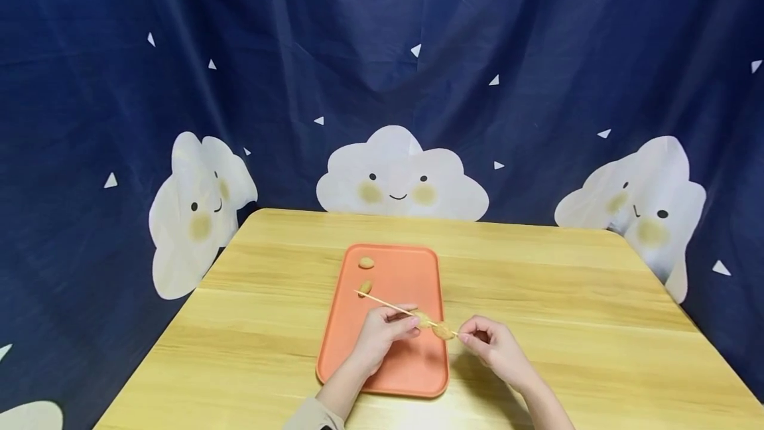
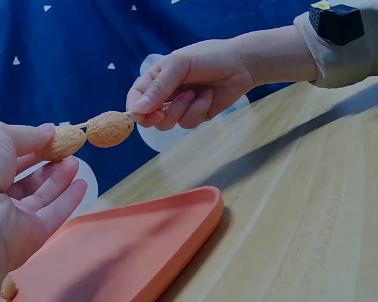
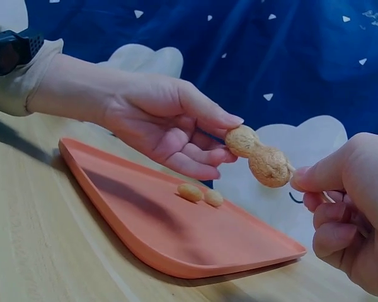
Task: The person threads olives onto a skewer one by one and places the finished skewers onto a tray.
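Note:
A thin wooden skewer (image 1: 384, 304) runs through two wrinkled tan balls of food, one ball (image 2: 110, 129) nearer my right hand and the other ball (image 2: 61, 144) nearer my left. With thumb and fingertips my left hand (image 1: 382, 338) pinches the left ball, its other fingers loosely extended below. My right hand (image 1: 497, 350) pinches the skewer's end close beside the right ball, the remaining fingers curled in. Both hands hold the skewer above the right side of an orange tray (image 1: 406, 377). The skewer's far end points up and left in the head view.
Two loose tan balls lie in the tray's far left part, an upper ball (image 1: 366, 263) and a lower ball (image 1: 365, 289). The tray stands on a light wooden table (image 1: 567, 284). Behind the table hangs a dark blue curtain (image 1: 370, 38) with cloud faces.

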The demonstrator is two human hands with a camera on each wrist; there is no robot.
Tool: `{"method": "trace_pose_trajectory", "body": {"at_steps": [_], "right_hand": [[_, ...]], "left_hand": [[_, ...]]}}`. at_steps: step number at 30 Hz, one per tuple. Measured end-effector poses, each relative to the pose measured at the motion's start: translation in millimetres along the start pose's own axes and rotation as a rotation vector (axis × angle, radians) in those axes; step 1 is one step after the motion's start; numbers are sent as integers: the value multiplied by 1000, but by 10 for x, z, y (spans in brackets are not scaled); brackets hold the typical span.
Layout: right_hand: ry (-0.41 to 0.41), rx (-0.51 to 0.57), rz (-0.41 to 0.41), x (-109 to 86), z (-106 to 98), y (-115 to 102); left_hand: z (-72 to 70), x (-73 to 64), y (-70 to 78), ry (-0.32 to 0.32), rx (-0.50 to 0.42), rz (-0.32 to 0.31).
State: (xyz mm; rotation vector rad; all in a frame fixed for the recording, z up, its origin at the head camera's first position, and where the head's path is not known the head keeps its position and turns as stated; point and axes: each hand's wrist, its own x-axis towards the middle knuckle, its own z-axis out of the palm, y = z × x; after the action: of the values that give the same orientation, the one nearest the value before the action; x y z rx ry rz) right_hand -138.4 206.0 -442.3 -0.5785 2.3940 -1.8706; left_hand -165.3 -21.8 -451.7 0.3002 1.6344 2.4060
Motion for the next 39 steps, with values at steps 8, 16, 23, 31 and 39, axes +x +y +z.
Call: {"method": "trace_pose_trajectory", "body": {"at_steps": [8, 16, 23, 31, 39], "right_hand": [[24, 23, 31, -26, -52, -28], [81, 10, 25, -69, -94, -33], [138, 8, 42, -98, -107, 2], [180, 7, 86, -119, -119, 19], [188, 8, 94, -133, -140, 39]], "left_hand": [[-102, 61, -10, 48, 86, 30], [-328, 86, 83, 168, 231, 50], [-469, 90, 317, 284, 322, 57], [-706, 283, 241, 427, 472, 111], [-836, 375, 174, 450, 545, 104]]}}
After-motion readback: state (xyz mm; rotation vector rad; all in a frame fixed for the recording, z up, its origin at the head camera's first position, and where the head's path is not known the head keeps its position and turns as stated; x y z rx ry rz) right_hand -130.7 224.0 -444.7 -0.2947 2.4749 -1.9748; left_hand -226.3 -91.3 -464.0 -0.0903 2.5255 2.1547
